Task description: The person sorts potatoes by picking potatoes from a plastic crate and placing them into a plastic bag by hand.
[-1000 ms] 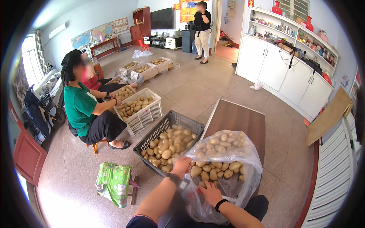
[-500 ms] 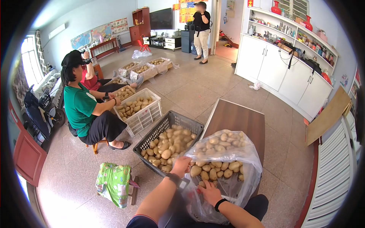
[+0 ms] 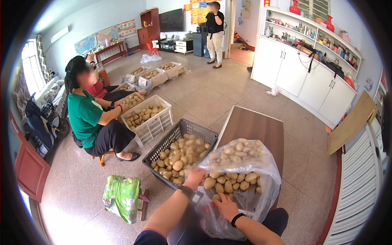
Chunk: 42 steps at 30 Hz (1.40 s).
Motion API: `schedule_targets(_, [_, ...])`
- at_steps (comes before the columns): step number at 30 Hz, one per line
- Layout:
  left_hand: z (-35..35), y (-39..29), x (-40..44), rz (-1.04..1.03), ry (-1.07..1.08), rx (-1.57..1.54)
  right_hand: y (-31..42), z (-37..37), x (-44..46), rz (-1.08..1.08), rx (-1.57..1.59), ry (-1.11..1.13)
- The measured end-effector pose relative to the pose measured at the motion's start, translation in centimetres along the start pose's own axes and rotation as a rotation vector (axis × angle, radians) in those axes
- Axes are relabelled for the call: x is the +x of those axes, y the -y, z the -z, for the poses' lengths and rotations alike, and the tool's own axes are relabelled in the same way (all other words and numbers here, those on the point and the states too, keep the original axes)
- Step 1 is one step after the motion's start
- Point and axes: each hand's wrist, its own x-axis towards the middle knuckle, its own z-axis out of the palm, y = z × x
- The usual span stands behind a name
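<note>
A clear plastic bag (image 3: pixel 265 171) with several potatoes (image 3: pixel 232 181) inside lies over the near end of a brown wooden table (image 3: pixel 255 128). My left hand (image 3: pixel 196 178) is closed on the bag's left edge. Inside the bag's opening, my right hand (image 3: pixel 226 207) rests at the nearest potatoes, its fingers partly bent; whether it grips one is unclear. Just left of the bag stands a black plastic crate (image 3: pixel 185 124) holding many potatoes.
A co-worker in green (image 3: pixel 83 114) sits at the left by a white crate (image 3: pixel 153 130) of potatoes. Another person sits behind; a third (image 3: pixel 215 34) stands at the back. A stool with a green bag (image 3: pixel 122 198) is at the lower left.
The view has shifted very slightly. The co-worker in green has turned their head, and the person behind has a hand raised near the head. My hands have stayed in place.
</note>
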Motion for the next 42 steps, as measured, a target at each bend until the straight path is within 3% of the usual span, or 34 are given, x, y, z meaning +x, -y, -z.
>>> schedule_targets(3, [-0.5, 0.3, -0.2, 0.026, 0.060, 0.024, 0.3, 0.9, -0.2, -0.058, 0.063, 0.065])
schedule_targets(8, [-2.3, -1.4, -2.4, 0.048, 0.152, -0.082, 0.4, 1.8, -0.4, -0.052, 0.025, -0.008])
schedule_targets(10, [-2.9, -2.6, -3.0, -0.026, 0.211, -0.063, 0.0, 1.5, -0.4, -0.043, 0.014, -0.015])
schedule_targets(18, [-3.5, -0.4, -2.2, -0.050, 0.110, -0.169, -0.1, 1.0, -0.1, -0.015, 0.006, -0.012])
schedule_targets(20, [-3.6, 0.7, -1.7, -0.158, 0.059, -0.024, -0.7, 0.2, 0.0, -0.030, -0.005, -0.092])
schedule_targets(25, [-3.6, 1.9, -0.1, -0.167, -0.072, -0.036, -0.7, 0.3, -0.2, 0.019, -0.015, -0.032])
schedule_targets(26, [-3.7, 1.6, -0.3, -0.150, -0.071, -0.152, -0.2, 1.5, -0.4, -0.018, -0.012, -0.011])
schedule_targets(32, [-4.2, 1.2, -0.4, -0.218, -0.057, 0.011, -2.0, -0.5, 0.2, -0.073, -0.112, -0.050])
schedule_targets(42, [-4.4, 1.7, -0.5, -0.146, 0.053, 0.034, -2.3, -2.3, 0.2, -0.145, -0.168, -0.143])
